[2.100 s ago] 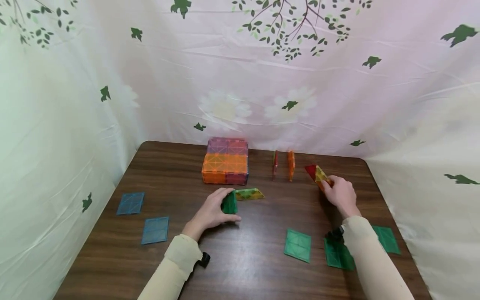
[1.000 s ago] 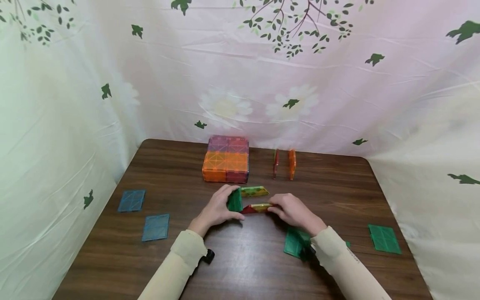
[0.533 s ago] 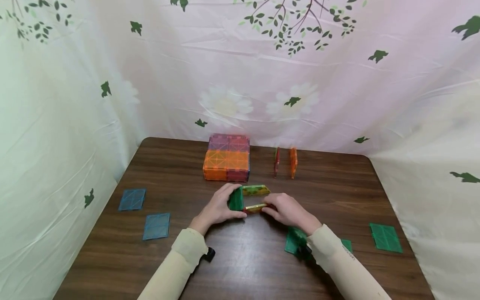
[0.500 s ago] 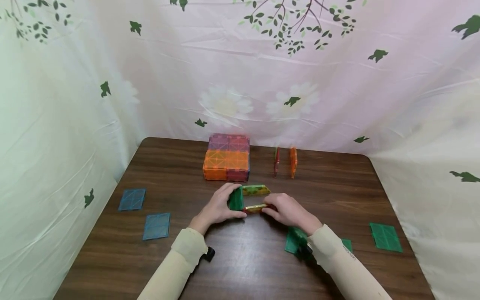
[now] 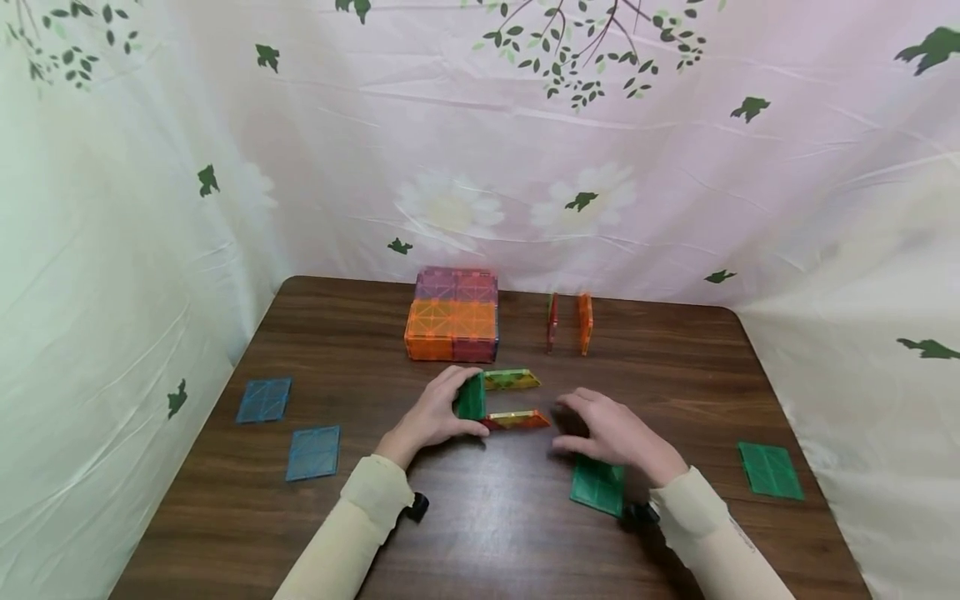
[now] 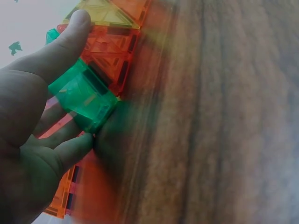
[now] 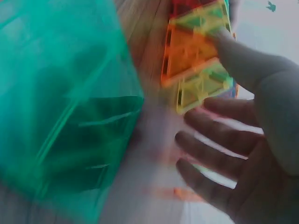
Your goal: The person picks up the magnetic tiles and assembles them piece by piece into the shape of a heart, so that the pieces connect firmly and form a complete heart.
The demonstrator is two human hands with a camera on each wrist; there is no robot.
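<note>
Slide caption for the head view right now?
Left hand holds an upright green tile at the left ends of a yellow-green strip and red-orange strip; right hand empty.

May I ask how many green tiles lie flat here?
2 visible: one tile by the right hand, another tile near the right edge of the table; the right sleeve may hide more.

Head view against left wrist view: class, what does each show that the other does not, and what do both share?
Only the head view shows the right hand and two flat blue tiles. Only the left wrist view shows the palm side of the left hand. Both show the green upright piece, the red, yellow and orange row and the table.
</note>
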